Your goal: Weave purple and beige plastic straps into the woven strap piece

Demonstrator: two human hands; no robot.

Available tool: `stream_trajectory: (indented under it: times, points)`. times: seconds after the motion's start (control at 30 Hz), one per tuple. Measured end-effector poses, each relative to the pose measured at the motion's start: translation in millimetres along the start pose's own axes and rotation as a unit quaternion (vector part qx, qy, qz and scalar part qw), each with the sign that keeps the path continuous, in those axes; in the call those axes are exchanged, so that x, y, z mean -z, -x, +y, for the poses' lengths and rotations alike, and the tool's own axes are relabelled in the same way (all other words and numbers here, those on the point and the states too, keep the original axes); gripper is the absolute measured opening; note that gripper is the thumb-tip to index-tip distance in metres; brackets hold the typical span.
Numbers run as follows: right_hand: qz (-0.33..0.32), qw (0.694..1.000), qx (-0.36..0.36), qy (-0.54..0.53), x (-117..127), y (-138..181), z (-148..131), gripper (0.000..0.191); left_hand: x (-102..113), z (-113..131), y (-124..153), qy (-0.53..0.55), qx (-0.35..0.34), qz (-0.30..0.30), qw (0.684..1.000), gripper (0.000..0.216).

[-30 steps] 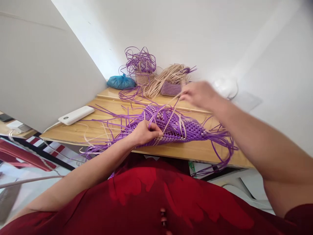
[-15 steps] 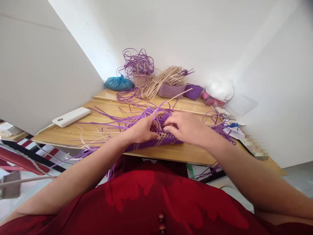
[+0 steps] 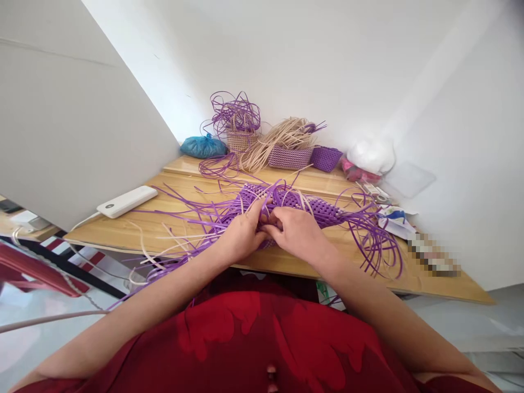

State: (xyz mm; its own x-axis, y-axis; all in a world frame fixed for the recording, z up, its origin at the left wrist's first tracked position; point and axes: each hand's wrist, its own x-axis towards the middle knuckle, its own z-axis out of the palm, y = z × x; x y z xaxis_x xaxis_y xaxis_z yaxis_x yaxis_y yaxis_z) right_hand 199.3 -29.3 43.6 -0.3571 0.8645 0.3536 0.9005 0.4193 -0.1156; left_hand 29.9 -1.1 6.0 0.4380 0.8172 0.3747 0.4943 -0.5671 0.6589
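Observation:
A purple woven piece with beige strands [image 3: 325, 212] lies on the wooden table in front of me, long loose strips fanning out from both ends. My left hand [image 3: 244, 232] grips its near left part, thumb and fingers closed on the weave. Close against it, my right hand [image 3: 295, 232] pinches at the same spot, its fingertips meeting the left thumb. Which single strip lies between the right fingertips is hidden by the fingers. Purple and beige strips loop up just beyond both hands.
Along the back stand a blue plastic bag [image 3: 203, 146], a beige basket [image 3: 240, 141] full of purple strips, a mauve basket [image 3: 290, 158] with beige strips, a small purple basket [image 3: 326, 159] and a white bag [image 3: 371, 155]. A white power bank [image 3: 126, 201] lies left.
The right hand has drawn in toward the left, and the fingertips now meet. The woven piece has turned, showing more of its right side. The upright beige strip has dropped lower.

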Motion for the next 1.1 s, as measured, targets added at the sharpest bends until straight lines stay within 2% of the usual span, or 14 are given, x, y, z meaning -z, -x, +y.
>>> stream_trajectory:
  times: [0.13,0.2,0.27,0.33,0.4,0.47,0.57,0.63,0.7,0.8,0.87,0.93,1.0,1.1]
  points:
    - [0.037,0.999,0.006,-0.015,-7.0,-3.3,-0.7,0.017,-2.8,-4.5,5.3,-0.027,-0.061,0.03,0.997,0.077]
    - [0.077,0.995,-0.03,-0.062,-8.3,-4.7,5.0,0.019,-2.0,-5.1,8.6,-0.065,-0.093,0.059,0.992,0.081]
    - [0.125,0.984,-0.079,-0.097,-8.2,-5.1,12.9,0.024,-1.0,-4.0,11.7,-0.116,-0.097,0.101,0.983,0.079]
    - [0.173,0.972,-0.1,-0.123,-7.8,-4.1,19.2,0.026,-0.3,-1.5,14.2,-0.162,-0.077,0.126,0.976,0.065]
    - [0.206,0.961,-0.087,-0.166,-7.0,-2.4,20.4,0.022,0.4,1.4,15.7,-0.193,-0.055,0.102,0.974,0.047]
    - [0.206,0.95,-0.065,-0.226,-4.2,-2.5,17.4,0.017,1.1,4.5,15.9,-0.212,-0.043,0.043,0.975,0.036]
    - [0.196,0.937,-0.05,-0.285,7.7,-12.1,17.1,0.021,2.5,9.5,14.4,-0.225,-0.027,-0.012,0.974,0.039]
    - [0.239,0.935,-0.046,-0.259,19.7,-26.7,27.7,0.022,3.3,13.0,12.7,-0.239,-0.011,-0.026,0.971,0.041]
    - [0.282,0.944,-0.057,-0.165,31.3,-44.5,46.7,0.017,3.3,15.6,10.7,-0.251,0.001,-0.023,0.968,0.037]
    - [0.202,0.971,-0.128,0.022,41.6,-63.0,72.7,0.009,2.1,15.7,7.6,-0.252,-0.021,0.0,0.967,0.03]
    - [0.174,0.97,-0.142,0.089,42.2,-62.1,74.6,0.014,1.1,13.6,5.9,-0.238,-0.037,0.014,0.97,0.026]
    - [0.246,0.964,-0.071,0.078,38.4,-49.6,61.1,0.023,0.6,11.2,4.9,-0.211,-0.04,0.018,0.976,0.023]
    - [0.309,0.95,0.053,0.015,31.2,-30.2,39.2,0.032,0.9,9.8,4.4,-0.179,-0.024,0.005,0.983,0.022]
    - [0.243,0.953,0.15,-0.098,17.1,-4.6,11.9,0.045,3.0,10.3,3.4,-0.154,0.006,-0.028,0.988,0.023]
